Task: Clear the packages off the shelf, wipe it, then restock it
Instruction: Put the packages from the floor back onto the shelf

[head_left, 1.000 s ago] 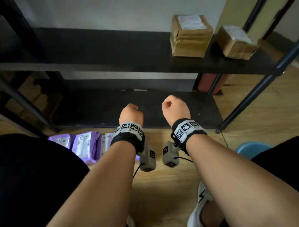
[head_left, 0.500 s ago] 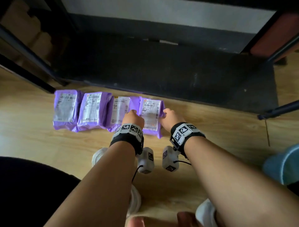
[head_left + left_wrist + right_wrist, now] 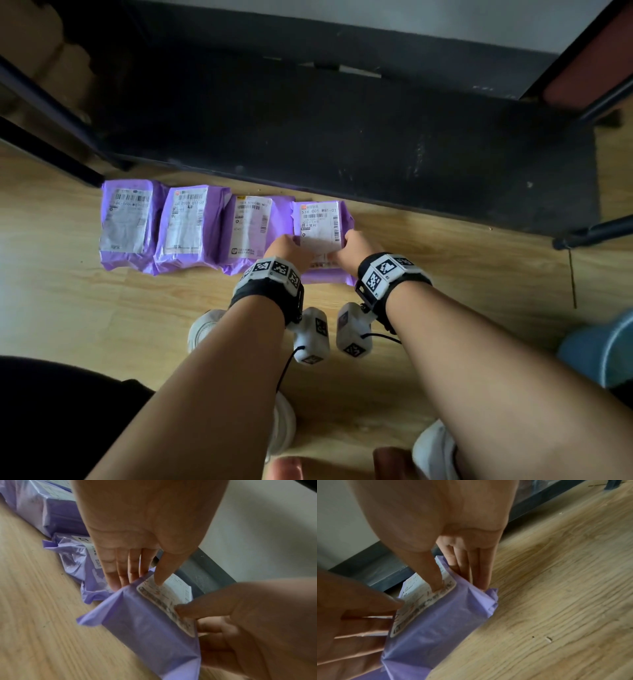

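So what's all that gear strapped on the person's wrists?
Both forearms are bare, no sleeves. Each wrist wears a black band topped with white plates printed with black square-code markers. Under each wrist hangs a small white camera block, also marked, trailing a thin black cable.

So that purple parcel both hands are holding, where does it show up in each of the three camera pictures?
Head: the held purple parcel lies rightmost in the floor row, centre frame.
Left wrist: it fills the lower centre, label up.
Right wrist: it sits lower centre-left.
Shared landmark: its white shipping label, touched by both thumbs.
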A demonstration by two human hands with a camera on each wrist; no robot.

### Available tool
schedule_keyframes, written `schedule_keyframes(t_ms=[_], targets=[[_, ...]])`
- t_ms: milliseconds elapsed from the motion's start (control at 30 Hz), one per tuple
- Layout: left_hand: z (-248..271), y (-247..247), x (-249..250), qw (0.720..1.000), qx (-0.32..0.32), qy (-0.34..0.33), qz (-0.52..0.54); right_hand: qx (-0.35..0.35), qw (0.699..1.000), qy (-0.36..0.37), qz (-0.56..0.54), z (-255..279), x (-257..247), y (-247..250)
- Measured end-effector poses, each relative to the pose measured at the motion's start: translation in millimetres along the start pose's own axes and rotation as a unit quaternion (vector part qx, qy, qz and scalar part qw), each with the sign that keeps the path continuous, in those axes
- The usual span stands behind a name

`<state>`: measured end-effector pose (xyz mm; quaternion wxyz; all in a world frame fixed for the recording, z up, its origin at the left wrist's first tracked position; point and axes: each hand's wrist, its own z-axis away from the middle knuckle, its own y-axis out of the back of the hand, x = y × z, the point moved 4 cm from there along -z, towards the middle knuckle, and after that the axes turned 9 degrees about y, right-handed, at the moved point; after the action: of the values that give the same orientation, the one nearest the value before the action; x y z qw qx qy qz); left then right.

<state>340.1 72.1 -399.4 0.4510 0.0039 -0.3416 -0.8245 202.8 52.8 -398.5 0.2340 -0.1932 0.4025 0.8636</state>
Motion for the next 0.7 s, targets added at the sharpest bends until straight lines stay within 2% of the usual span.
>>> schedule_keyframes(t_ms=[167,300,433,700], targets=[[20,10,2,1.000,-0.002,0.014,0.008,0.025,1.000,0.005,-0.006,23,-14,20],[47,20,7,0.998,-0.002,-0.004,0.063,0.048,0.999,0.023,0.010,50,-21,42],[80,30,17,0.992,0.028,-0.044,0.116,0.097,0.994,0.052,0.017,84,-33,63],[155,68,54,0.975,0.098,-0.148,0.134,0.219,0.969,0.114,0.005,145,-57,125]])
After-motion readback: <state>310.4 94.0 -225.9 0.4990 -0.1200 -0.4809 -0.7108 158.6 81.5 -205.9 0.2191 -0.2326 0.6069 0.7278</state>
